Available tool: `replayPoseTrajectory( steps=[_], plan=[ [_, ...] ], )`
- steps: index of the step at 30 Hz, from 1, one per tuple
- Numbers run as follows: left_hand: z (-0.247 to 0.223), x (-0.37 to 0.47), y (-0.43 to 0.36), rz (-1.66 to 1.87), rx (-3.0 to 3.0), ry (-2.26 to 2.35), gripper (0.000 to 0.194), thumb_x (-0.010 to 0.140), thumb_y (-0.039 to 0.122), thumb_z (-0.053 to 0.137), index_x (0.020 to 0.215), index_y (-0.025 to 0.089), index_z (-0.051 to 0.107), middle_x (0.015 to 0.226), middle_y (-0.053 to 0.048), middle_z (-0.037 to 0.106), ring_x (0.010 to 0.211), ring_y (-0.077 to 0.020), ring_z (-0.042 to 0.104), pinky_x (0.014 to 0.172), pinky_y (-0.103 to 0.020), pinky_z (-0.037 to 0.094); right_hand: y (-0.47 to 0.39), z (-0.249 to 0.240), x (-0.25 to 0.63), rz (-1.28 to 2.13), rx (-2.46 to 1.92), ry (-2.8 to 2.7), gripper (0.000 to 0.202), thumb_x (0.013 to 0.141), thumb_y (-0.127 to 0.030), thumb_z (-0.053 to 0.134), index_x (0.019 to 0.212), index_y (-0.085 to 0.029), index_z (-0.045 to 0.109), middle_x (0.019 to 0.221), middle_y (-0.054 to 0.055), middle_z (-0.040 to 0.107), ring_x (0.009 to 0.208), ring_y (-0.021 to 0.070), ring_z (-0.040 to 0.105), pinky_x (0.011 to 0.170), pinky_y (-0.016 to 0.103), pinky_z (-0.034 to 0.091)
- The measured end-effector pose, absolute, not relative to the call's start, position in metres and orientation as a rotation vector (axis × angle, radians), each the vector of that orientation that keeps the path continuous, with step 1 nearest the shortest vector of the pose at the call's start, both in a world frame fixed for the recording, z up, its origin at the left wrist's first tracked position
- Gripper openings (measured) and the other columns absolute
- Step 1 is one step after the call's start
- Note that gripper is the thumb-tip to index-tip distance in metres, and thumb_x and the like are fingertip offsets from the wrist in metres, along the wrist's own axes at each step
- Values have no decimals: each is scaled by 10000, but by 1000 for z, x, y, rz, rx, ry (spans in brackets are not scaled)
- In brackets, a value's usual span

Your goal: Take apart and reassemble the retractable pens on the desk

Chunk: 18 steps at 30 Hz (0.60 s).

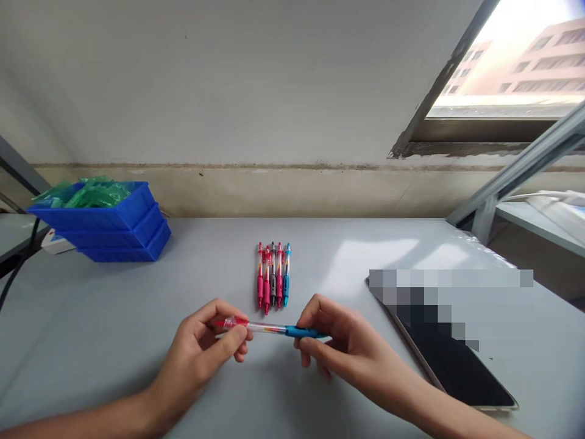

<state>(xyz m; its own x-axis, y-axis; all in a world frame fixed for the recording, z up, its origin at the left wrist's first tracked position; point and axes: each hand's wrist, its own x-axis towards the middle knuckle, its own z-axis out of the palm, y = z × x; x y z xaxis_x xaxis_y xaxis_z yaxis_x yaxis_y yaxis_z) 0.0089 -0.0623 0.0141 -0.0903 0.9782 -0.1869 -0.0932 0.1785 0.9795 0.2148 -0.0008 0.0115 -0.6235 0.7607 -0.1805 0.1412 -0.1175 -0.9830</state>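
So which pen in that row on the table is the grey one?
The middle pen of the five: its grip is dark grey, with pink-gripped pens on its left and a pink and a blue one on its right.

On the table, a row of pens lies at centre. At its six o'clock, both hands hold a pen crosswise: left hand at seven, right hand at five. Stacked bins sit at ten o'clock, a tablet at four.
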Motion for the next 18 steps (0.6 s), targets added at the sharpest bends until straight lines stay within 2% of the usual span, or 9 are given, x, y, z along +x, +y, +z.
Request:
replayPoseTrajectory(
  steps=[4,8,13,14,16,18],
  plan=[
    [10,7,-62,1133,1041,1294,141,714,312,683,740,196,606,629,23,617,584,-110,554,564,-219,456,-1,5,213,1789,-1023,-1706,105,731,-196,580,791,-186,493,657,-12,587,503,74,462,435,187,349],
    [9,6,-61,1107,1076,1297,118,736,303,658,751,198,605,639,29,598,606,-113,555,588,-225,455,1,2,213,1867,-1037,-1689,207,758,-358,591,796,-167,520,612,-18,547,449,68,417,396,195,288],
    [11,7,-62,1070,1099,1294,88,738,279,647,765,202,613,651,29,594,625,-116,556,612,-232,451,0,6,214,1765,-1130,-1849,444,870,-509,364,676,-154,548,414,-76,348,388,72,265,400,226,228],
    [11,7,-62,1081,1101,1296,83,738,276,646,764,205,613,644,33,590,620,-114,553,609,-229,448,-1,7,214,1756,-1115,-1860,430,871,-507,367,732,-152,566,432,-75,352,403,78,270,410,225,237],
    [12,8,-62,1122,1103,1311,70,740,271,640,760,211,611,629,42,579,606,-107,545,597,-221,440,-2,10,215,1718,-1073,-1834,308,837,-465,472,905,-174,544,571,-45,469,474,90,358,447,218,286],
    [12,8,-62,1151,1101,1334,62,740,266,637,759,213,611,621,48,570,594,-102,534,587,-216,430,-2,12,216,1684,-1058,-1772,253,792,-393,563,944,-214,470,732,-18,538,554,96,432,480,212,325]
  ],
)
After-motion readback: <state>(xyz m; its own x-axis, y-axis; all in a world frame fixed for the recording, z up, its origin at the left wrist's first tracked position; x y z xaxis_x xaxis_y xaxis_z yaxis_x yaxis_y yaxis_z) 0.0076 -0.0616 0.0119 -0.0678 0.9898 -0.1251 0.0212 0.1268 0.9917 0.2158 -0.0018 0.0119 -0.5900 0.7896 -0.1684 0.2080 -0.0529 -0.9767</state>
